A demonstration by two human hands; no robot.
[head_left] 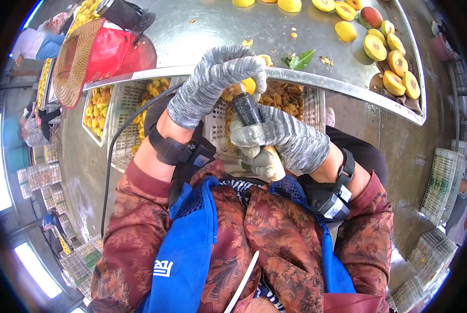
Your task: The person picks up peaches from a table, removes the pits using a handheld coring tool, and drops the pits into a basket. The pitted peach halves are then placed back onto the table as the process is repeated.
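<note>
My left hand [215, 81], in a grey knit glove, is curled around a yellow fruit [248, 85], which looks like a peach; the fingers hide much of it. In a matching glove, my right hand [283, 136] grips a pitting tool [247, 108] with a black upper part and a pale wooden handle. The tool's top end meets the fruit, and its tip is hidden. Both hands are just in front of the metal table's near edge [317, 79]. Below them, a crate holds cut fruit scraps [285, 99].
Halved peaches [397, 63] lie along the table's right side, with a green leaf [301, 60] nearer the middle. At the left are a straw hat [77, 65], a red bag [111, 52] and a black flask [121, 13]. A black cable [110, 161] hangs by my left arm; fruit crates [99, 112] stand below.
</note>
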